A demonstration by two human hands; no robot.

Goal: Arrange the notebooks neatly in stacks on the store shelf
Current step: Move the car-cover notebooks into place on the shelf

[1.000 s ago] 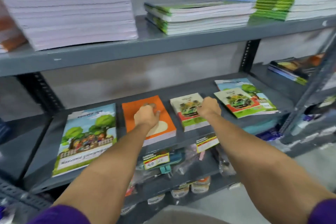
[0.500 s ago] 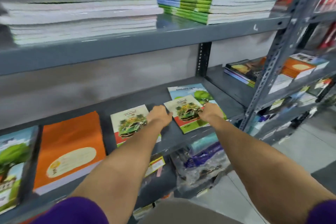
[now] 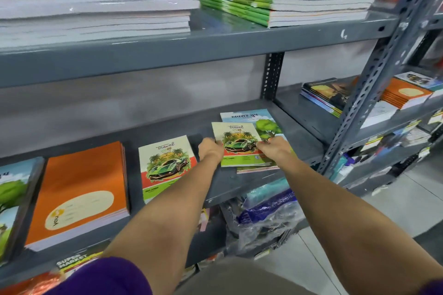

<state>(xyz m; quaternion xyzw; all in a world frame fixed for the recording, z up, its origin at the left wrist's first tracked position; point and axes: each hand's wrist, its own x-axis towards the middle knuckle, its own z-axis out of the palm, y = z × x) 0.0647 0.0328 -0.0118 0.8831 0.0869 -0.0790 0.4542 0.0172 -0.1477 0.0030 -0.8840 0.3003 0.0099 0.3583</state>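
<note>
Head view: both arms reach to the middle grey metal shelf (image 3: 239, 182).
Left hand (image 3: 210, 151): grip closed on the left edge of the small cream notebook with a green car cover (image 3: 237, 143).
Right hand (image 3: 273, 148): fingers pinch its right edge.
Small notebook: lies on a larger blue tree-cover notebook (image 3: 261, 122) — askew.
Neighbours: matching car notebook stack (image 3: 167, 165), then orange notebook stack (image 3: 79, 194), both leftward.

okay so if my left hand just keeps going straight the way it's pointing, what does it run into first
Probably nothing soon. Your left hand grips the left edge of the small car-cover notebook and points toward the back of the shelf. Ahead lies only bare grey shelf, then the back wall, though depth is hard to judge.
</note>
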